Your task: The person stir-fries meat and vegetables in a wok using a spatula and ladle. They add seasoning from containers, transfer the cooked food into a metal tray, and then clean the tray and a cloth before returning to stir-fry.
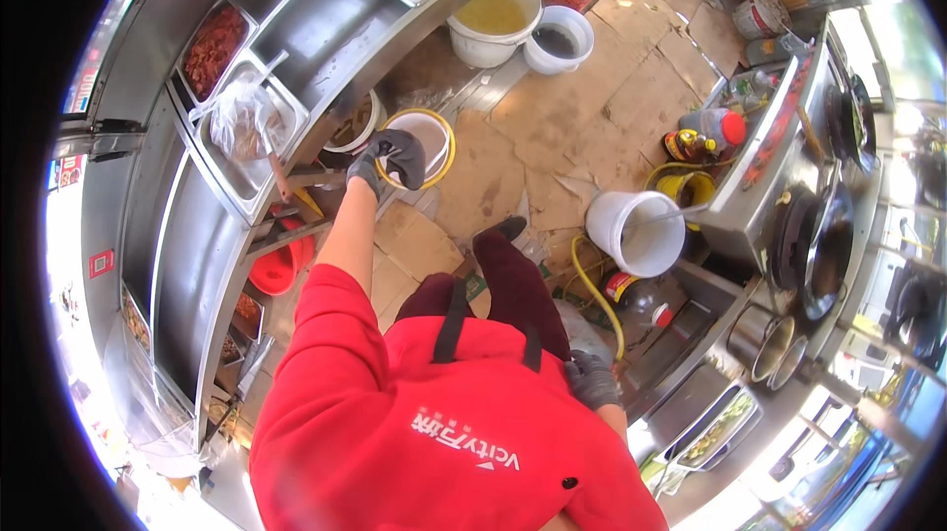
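Note:
My left hand (368, 163), in a dark grey glove, reaches over a white bucket with a yellow rim (448, 167) on the floor. In its grip is a limp dark grey item (405, 155), perhaps a cloth; its exact kind is unclear. Part of the bucket's inside is hidden behind it. Down by my right hip rests my right hand (593, 381), gloved too, against the edge of the red apron (473, 398). Its fingers look curled, and whether anything is in them cannot be made out.
Left stands a steel counter (325, 32) with food trays, one holding a bagged item (244, 120). Buckets (494, 21) line its foot. To my right are a white bucket (636, 231), a yellow hose (598, 287), bottles and a wok stove (821, 250). Cardboard sheets (547, 154) cover the floor.

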A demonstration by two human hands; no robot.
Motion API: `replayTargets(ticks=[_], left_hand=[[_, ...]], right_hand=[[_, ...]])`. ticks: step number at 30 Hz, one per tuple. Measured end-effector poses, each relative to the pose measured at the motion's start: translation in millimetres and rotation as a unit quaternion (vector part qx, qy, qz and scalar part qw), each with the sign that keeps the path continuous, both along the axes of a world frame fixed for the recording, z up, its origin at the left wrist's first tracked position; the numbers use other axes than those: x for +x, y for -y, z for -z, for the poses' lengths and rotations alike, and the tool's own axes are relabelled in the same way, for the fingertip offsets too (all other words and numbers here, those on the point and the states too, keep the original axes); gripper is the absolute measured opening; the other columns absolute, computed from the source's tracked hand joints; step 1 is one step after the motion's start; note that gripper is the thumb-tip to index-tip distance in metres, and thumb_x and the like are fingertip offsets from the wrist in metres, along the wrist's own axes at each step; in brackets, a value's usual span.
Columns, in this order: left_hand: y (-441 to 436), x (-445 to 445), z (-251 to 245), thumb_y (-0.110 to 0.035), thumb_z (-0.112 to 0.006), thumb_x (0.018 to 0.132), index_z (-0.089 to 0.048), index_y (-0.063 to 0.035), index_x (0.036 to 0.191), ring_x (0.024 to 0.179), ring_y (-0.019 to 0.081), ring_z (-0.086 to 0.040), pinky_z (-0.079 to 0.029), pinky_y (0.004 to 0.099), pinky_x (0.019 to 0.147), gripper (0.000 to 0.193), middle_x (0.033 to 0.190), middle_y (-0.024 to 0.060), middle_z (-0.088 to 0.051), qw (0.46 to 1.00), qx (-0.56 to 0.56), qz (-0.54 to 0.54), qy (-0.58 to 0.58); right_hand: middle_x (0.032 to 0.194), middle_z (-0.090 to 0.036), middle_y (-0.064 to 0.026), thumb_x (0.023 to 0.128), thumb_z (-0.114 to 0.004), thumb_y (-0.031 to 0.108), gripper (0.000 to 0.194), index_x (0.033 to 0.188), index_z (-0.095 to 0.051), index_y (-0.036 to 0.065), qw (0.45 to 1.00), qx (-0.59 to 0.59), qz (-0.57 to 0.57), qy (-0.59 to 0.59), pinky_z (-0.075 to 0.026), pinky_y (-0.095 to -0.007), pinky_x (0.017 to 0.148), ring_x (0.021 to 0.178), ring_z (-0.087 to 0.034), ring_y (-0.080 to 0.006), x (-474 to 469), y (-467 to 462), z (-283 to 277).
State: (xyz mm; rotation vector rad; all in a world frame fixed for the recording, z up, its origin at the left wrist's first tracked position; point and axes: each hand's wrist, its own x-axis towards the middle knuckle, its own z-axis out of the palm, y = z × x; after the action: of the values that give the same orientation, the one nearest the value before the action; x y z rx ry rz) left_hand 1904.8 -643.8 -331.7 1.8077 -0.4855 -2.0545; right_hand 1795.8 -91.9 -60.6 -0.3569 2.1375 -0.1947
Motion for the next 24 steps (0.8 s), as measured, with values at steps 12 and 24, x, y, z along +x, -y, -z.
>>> replayTargets(ticks=[12,24], left_hand=[[-91,30,16,-0.031,-0.070,0.079,-0.059,-0.0176,0.075,0.039,0.0178,-0.032,-0.027,0.0342,0.038,0.018,0.052,0.0023,-0.036,0.965,0.107,0.009,0.239],[-27,-146,-8,-0.018,-0.067,0.083,-0.064,-0.0061,0.102,0.076,0.0175,-0.053,-0.043,0.0339,0.071,0.023,0.082,0.0037,-0.060,0.958,-0.013,0.166,0.232]], right_hand=[[0.104,-0.064,-0.0194,0.089,-0.058,0.030,0.035,0.116,-0.062,0.009,0.988,0.002,-0.133,-0.084,-0.047,-0.0430,0.087,0.099,-0.060,-0.0356,-263,120,6],[0.115,-0.065,-0.0137,0.090,-0.055,0.034,0.038,0.117,-0.064,0.009,0.994,-0.008,-0.087,0.065,-0.044,-0.0344,0.095,0.108,-0.061,-0.0289,-445,227,179]])
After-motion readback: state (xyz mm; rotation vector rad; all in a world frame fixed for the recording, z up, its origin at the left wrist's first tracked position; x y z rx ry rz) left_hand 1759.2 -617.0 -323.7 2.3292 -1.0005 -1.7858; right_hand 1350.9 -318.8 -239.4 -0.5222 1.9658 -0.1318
